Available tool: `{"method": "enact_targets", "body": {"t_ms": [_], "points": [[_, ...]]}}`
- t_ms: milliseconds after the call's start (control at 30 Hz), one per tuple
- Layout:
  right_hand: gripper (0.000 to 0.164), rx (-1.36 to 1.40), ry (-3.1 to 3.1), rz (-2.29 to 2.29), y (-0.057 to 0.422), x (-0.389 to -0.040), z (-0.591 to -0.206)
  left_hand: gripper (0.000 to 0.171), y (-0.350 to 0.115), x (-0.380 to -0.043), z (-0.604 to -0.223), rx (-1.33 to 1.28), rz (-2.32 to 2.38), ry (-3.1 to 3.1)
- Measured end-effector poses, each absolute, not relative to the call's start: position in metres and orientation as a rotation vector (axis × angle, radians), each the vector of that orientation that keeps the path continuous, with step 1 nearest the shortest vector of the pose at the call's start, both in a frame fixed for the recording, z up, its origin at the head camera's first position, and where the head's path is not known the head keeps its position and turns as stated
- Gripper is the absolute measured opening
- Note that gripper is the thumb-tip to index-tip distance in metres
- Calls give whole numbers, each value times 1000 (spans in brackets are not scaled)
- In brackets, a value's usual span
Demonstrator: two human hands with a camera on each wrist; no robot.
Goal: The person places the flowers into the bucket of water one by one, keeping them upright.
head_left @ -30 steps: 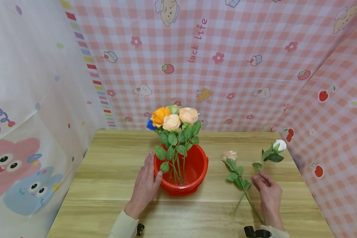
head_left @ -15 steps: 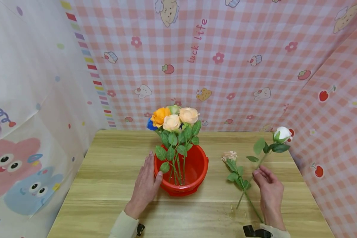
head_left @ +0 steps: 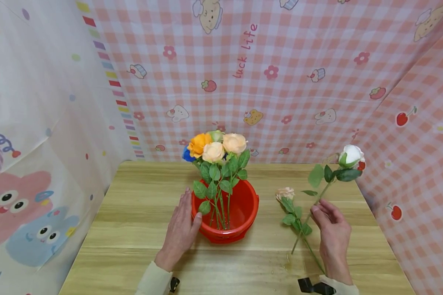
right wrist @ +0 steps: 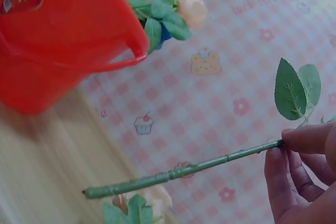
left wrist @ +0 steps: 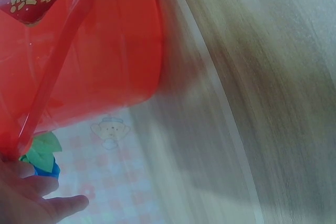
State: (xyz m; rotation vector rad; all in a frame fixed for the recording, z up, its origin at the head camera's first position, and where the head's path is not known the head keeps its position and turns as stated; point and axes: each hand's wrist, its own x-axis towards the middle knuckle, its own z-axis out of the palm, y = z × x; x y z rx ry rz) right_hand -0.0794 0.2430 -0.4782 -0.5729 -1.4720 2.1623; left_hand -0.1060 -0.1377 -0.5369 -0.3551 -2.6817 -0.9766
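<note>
My right hand (head_left: 332,233) pinches the green stem (right wrist: 184,170) of a white rose (head_left: 351,156) between thumb and fingers, holding it tilted over the table's right side. My left hand (head_left: 180,229) rests with straight fingers against the left side of a red bucket (head_left: 243,209). Several flowers stand in the bucket: an orange rose (head_left: 199,144), peach roses (head_left: 234,143), a greenish bud and a partly hidden blue bloom (head_left: 188,154). Below the held stem, a peach rose (head_left: 285,193) lies on the table.
The wooden table (head_left: 133,229) ends at a pink checked cloth (head_left: 266,94) behind and to the right. A white printed cloth (head_left: 51,123) hangs on the left. Small wet-looking spots (head_left: 287,264) mark the tabletop near the lying stem. The bucket's handle (right wrist: 105,67) hangs down its side.
The right hand has lifted the white rose up off the table, its bloom rising and its stem end moving upward. The left hand has stayed on the bucket.
</note>
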Motion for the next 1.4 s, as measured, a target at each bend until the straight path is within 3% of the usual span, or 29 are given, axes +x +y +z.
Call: {"method": "enact_targets", "body": {"t_ms": [367, 1400], "points": [[33, -471, -1492, 2146, 228, -83, -465, 71, -137, -106, -538, -367, -952, -2645], [27, -259, -1619, 2086, 180, -97, -428, 71, -138, -106, -536, -347, -964, -2689]]}}
